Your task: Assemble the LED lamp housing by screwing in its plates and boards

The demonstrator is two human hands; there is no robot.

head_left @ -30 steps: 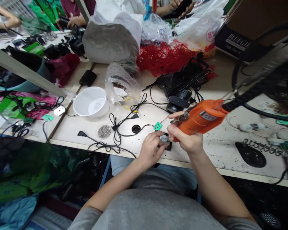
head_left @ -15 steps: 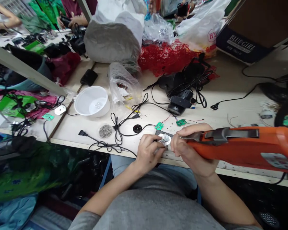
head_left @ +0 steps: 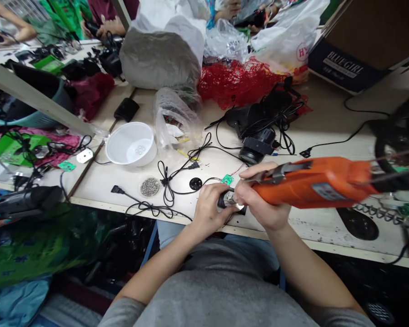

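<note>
Head view looks down on a long work surface (head_left: 322,111) crowded with a gray sack (head_left: 158,56), a white plastic bag (head_left: 289,38) and red netting (head_left: 236,79) along its far side, which leaves the near edge open for work. Beyond the sack, a co-worker's hand (head_left: 111,28) rests at another bench. Nearer in sit a white plastic bowl (head_left: 146,155), a round dish of small screws (head_left: 150,186) and a coiled black power cord (head_left: 167,193), all within easy reach of the person. A small green circuit board (head_left: 227,180) lies just past the hands, with thin wires running from it toward them. The right hand (head_left: 261,200) wraps around an orange electric screwdriver (head_left: 313,188), its dark cable rising out to the right, and brings the tip in close. The left hand (head_left: 211,209) pinches a small black-and-metal part (head_left: 229,198) near the surface's front edge, apparently to keep it steady beneath the tool, though the fingers hide much of it.
</note>
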